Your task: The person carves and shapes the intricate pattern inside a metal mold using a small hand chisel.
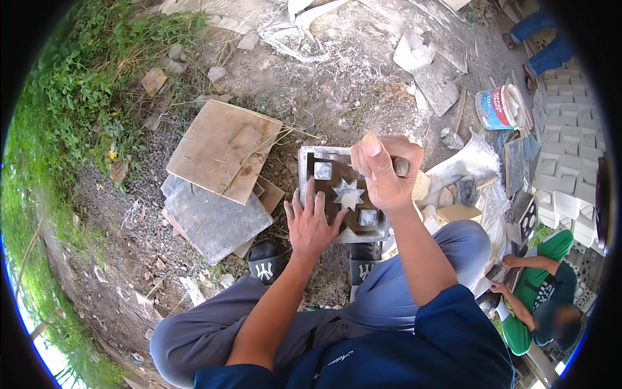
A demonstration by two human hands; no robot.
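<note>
Ground: bare dirt [337, 84], stacked square slabs [223, 149] at left.
Mould: square metal tile mould [343, 194] with star insert, on dirt between the feet; likely heavy, stiff; best gripped by raised rim.
Left hand [312, 223]: fingers spread flat, pressing mould's near edge.
Right hand [383, 172]: fist clamped on small dark tool [402, 166], above mould.

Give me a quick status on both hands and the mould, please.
Left hand flat on the square dark mould with star insert. Right hand raised over it, grip closed on a dark handle. Nothing in the way.
</note>
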